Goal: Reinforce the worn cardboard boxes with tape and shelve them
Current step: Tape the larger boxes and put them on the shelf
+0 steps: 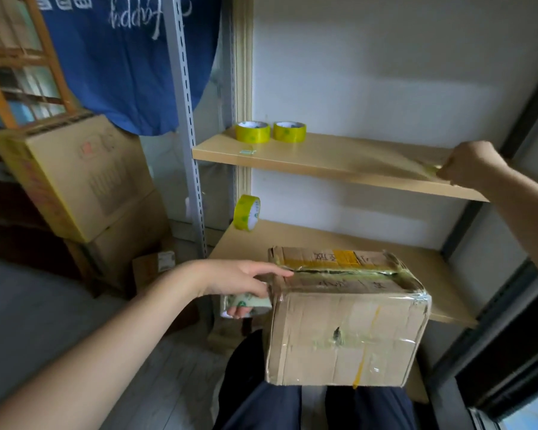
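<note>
Box (pixel 345 315) rests on my lap; my left hand (pixel 239 282) grips the roll (pixel 246 302), my right hand (pixel 469 164) pinches the tape (pixel 395 164) taut, so I should lay it flat along the seam.

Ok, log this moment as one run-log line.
step: taping box | left hand: holds tape roll beside worn box | right hand: pinches tape strip, stretched | shelved: no

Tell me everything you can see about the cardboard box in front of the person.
The cardboard box is brown, creased and worn, with a small hole in its near side. Yellowish clear tape runs along its top seam and over the right corner. It rests partly on the person's lap, against the lower shelf. The left hand touches its top left edge while holding a tape roll.
</note>
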Demonstrator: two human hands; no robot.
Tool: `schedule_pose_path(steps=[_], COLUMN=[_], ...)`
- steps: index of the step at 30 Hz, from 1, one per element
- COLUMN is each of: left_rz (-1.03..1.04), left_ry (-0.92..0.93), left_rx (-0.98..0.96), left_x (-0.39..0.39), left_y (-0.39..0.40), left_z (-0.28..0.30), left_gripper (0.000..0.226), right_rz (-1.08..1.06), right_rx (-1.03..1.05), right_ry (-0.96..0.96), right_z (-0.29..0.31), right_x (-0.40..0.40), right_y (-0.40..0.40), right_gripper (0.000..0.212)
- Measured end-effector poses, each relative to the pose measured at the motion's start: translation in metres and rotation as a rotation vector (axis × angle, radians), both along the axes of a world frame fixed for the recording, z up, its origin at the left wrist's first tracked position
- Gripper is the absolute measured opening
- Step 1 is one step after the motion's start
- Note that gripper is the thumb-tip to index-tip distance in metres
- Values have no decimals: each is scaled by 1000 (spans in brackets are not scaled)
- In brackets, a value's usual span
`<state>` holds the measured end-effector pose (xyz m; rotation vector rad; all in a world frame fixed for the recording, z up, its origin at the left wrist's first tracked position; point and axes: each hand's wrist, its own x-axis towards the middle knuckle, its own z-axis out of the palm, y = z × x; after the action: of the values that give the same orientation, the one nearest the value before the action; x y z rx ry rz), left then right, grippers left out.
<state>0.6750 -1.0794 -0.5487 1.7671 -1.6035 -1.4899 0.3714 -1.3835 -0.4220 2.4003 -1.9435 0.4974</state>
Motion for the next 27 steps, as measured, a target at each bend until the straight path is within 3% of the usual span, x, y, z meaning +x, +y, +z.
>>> schedule_pose_path(steps=[3, 6, 8, 12, 15, 22, 27], left_rz=[-7, 15, 22, 102, 227, 166, 8], left_ry=[-15, -32, -43, -104, -88, -241, -172], left_rx=[-3, -16, -26, -58, -111, -123, -13], left_x=[3, 0, -5, -8, -8, -9, -1], left_y=[5, 9, 12, 23, 36, 54, 40], left_z=[1, 0, -1, -8, -17, -17, -4], left_gripper=[60, 59, 60, 75, 81, 15, 22], right_rz=[157, 356, 376, 378, 318, 308, 426], right_rx=[30, 486, 715, 787, 962, 978, 877], right_ry=[-365, -954, -1221, -1210, -1341, -1274, -1287], right_z=[-32, -86, -115, -147, -154, -161, -146], right_x=[24, 72, 109, 149, 148, 148, 135], right_y=[58, 124, 158, 183, 180, 190, 206], right_gripper=[20, 23, 22, 21, 28, 33, 30])
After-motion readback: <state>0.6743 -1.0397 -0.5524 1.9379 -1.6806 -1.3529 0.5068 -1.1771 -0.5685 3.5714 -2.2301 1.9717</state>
